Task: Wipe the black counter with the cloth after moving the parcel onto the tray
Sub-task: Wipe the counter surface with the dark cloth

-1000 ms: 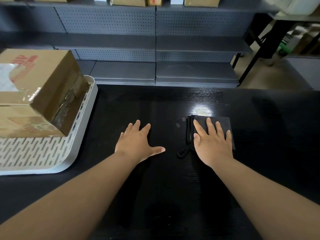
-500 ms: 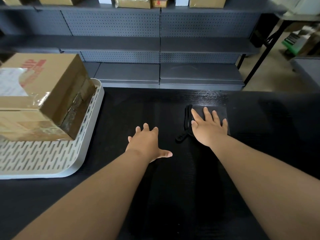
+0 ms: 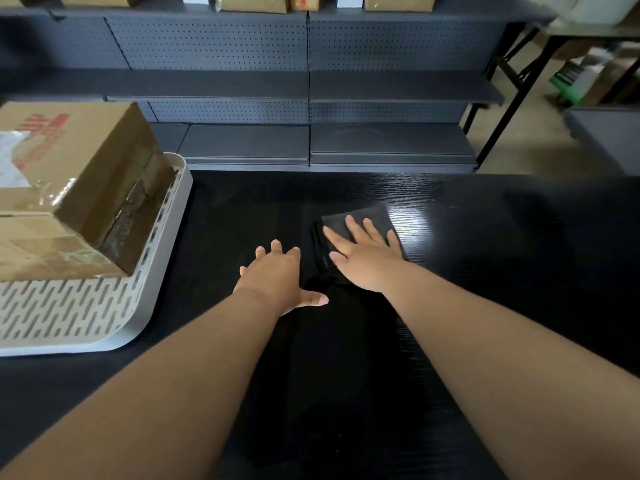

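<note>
The right hand (image 3: 367, 261) is being pressed palm down on the folded dark cloth (image 3: 369, 216), its fingers straight and slightly spread; nothing is being gripped. The left hand (image 3: 277, 277) is being laid flat on the bare black bench (image 3: 502, 289) just beside the cloth's left edge. Its fingers are fanned and its thumb is stretched out to the right. The cloth is being held down near the middle of the bench, closer to the far edge than to the near one. A patch of glare is being reflected off the bench surface just to the cloth's right.

At the bench's left edge, the taped cardboard parcel (image 3: 69, 174) is being carried by the white slotted tray (image 3: 86, 317), on its far part, well apart from both hands. Beyond the bench's far edge, a grey perforated shelving unit (image 3: 311, 81) is being seen, with cartons (image 3: 251, 1) on its top shelf. A dark folding table (image 3: 519, 64) is being partly shown at the far right.
</note>
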Demonstrator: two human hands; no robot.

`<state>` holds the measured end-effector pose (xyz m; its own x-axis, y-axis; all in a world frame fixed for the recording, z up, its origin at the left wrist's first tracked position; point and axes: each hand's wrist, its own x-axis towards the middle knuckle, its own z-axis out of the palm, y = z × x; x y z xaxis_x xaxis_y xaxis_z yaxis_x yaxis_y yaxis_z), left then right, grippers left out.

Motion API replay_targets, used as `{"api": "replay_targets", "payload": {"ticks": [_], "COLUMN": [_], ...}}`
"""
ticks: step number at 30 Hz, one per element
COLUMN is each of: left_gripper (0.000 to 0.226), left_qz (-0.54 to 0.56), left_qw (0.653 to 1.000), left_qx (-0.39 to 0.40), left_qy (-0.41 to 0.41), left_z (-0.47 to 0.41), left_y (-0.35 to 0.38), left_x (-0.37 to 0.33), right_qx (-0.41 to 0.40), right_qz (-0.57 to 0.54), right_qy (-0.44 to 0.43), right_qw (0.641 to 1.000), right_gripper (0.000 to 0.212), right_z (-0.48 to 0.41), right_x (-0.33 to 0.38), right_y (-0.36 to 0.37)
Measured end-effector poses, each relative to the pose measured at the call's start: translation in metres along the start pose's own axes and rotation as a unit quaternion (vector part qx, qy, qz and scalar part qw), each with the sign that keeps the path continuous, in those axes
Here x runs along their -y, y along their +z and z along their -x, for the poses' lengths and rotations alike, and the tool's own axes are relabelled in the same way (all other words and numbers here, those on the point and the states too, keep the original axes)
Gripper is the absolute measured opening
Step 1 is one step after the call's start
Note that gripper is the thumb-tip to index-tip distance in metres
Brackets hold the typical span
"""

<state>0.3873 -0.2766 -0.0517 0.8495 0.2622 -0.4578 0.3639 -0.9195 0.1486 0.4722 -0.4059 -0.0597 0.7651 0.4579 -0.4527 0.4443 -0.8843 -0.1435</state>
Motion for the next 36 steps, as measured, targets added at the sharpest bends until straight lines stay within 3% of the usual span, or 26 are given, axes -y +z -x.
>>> {"api": "replay_targets", "payload": {"ticks": [3,8,11,13,17,19,24,27,36], "left_gripper": [0.105,0.105,0.105,0.105,0.104,0.104,0.099,0.108,0.112], "left_qz": [-0.004,-0.021,-0.022,-0.019,-0.011,-0.014,-0.024,-0.026,0.006], "left_qw": [1.000,1.000,1.000,1.000,1.000,0.999,0.999,0.999,0.997], "left_qx": [0.003,0.007,0.012,0.015,0.018,0.025,0.032,0.033,0.031], "left_qy": [0.000,0.000,-0.002,-0.003,-0.010,-0.016,-0.018,0.014,0.064], "left_z": [0.001,0.001,-0.001,-0.001,-0.003,-0.004,-0.005,-0.008,-0.041], "left_y": [0.000,0.001,0.000,0.000,0.000,-0.001,-0.010,-0.012,-0.009], "left_x": [0.000,0.001,0.001,0.000,-0.002,-0.005,-0.013,-0.025,-0.112], "right_qx": [0.001,-0.040,-0.045,-0.053,-0.042,-0.032,-0.023,-0.032,-0.060], "right_qz": [-0.005,-0.084,-0.117,-0.115,-0.076,-0.071,-0.078,-0.080,-0.088], "right_qy": [-0.017,0.157,0.240,0.224,0.091,0.079,0.060,0.056,0.083], "right_qw": [1.000,0.983,0.963,0.966,0.992,0.994,0.995,0.995,0.991], "right_gripper": [0.050,0.053,0.053,0.052,0.053,0.054,0.053,0.053,0.052], "right_z": [0.005,0.007,0.001,-0.004,-0.005,-0.006,-0.023,-0.037,-0.074], "right_x": [-0.027,-0.093,-0.091,-0.063,0.002,0.011,-0.008,-0.020,-0.102], "right_y": [-0.002,-0.008,-0.012,-0.009,0.008,0.009,-0.004,-0.013,-0.042]}}
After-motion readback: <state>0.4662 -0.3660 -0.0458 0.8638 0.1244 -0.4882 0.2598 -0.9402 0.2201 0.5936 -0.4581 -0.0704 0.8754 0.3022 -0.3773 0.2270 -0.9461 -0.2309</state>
